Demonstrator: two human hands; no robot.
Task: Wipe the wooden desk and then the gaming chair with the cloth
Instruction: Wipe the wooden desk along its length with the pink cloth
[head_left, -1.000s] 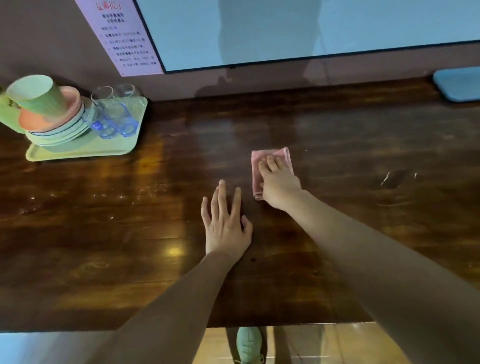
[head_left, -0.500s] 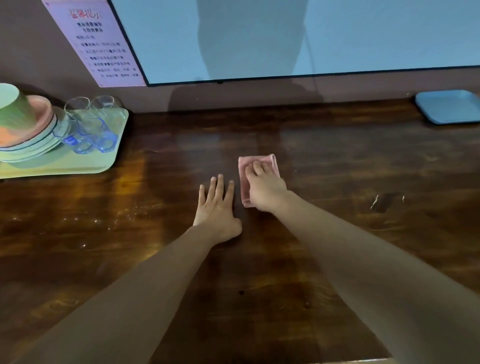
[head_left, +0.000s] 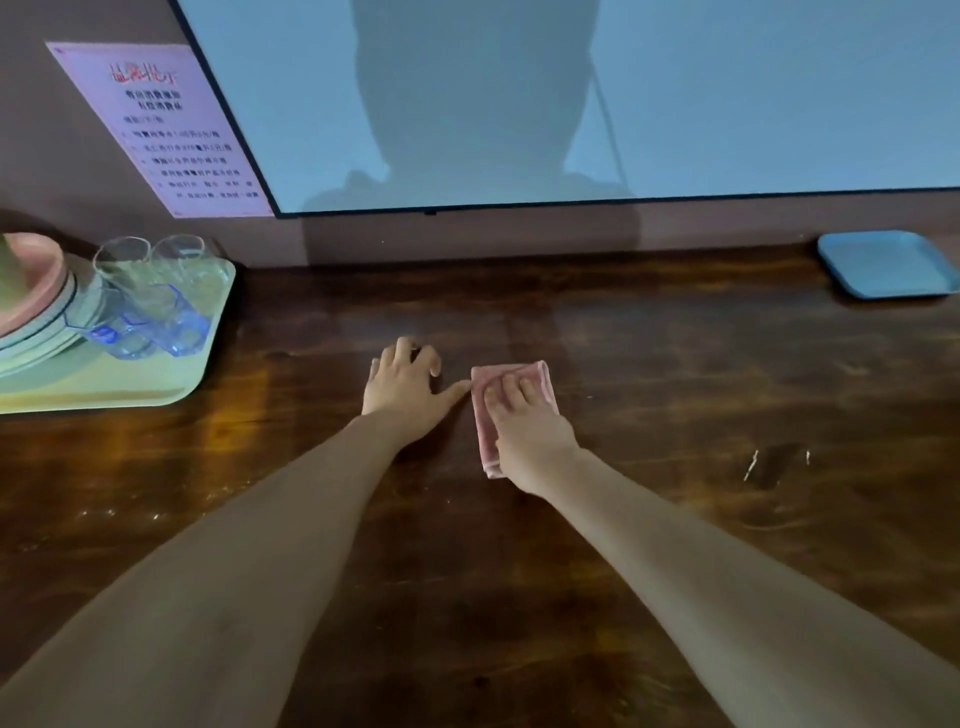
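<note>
R hand (head_left: 527, 436) presses cloth (head_left: 536, 375) on desk (head_left: 675, 519), L hand (head_left: 402, 389) rests beside

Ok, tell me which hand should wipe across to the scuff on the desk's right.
Right. The right hand presses the cloth flat, and the scuff lies on its side. The left hand rests on the desk holding nothing, farther away.

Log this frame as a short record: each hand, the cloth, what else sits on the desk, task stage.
left hand: rests on the wooden desk beside the pink cloth, holds nothing
right hand: presses flat on the pink cloth
pink cloth: folded, lying mid-desk
desk left: green tray with plates and glasses
desk right: blue tray
gaming chair: not in view
stage: desk wiping under way
</note>
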